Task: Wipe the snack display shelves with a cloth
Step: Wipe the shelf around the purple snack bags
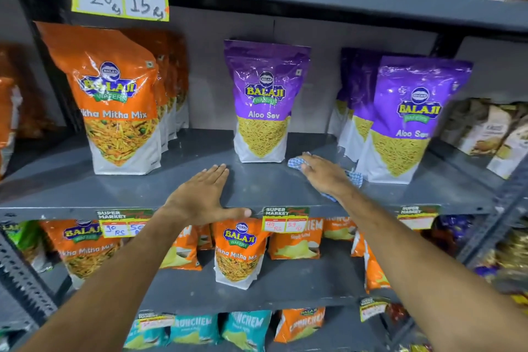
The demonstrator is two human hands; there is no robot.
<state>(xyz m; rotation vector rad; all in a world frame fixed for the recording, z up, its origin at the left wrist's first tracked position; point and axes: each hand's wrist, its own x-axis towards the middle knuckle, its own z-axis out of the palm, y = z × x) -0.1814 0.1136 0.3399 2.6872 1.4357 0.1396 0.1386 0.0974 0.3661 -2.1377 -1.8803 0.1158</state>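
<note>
A grey metal shelf (257, 180) runs across the middle of the view. My right hand (324, 173) presses flat on a blue-and-white checked cloth (295, 163) lying on the shelf, between two purple Aloo Sev packs. The cloth pokes out at my fingertips and beside my wrist; the remainder lies hidden under my palm. My left hand (201, 197) rests flat on the shelf's front edge, fingers together, thumb over the lip, holding nothing.
A purple Aloo Sev pack (264, 103) stands left of the cloth and a row of them (411, 120) to its right. Orange Tikha Mitha Mix packs (114, 100) stand at the left. Price tags (285, 219) hang on the shelf lip. Lower shelves hold more snack packs.
</note>
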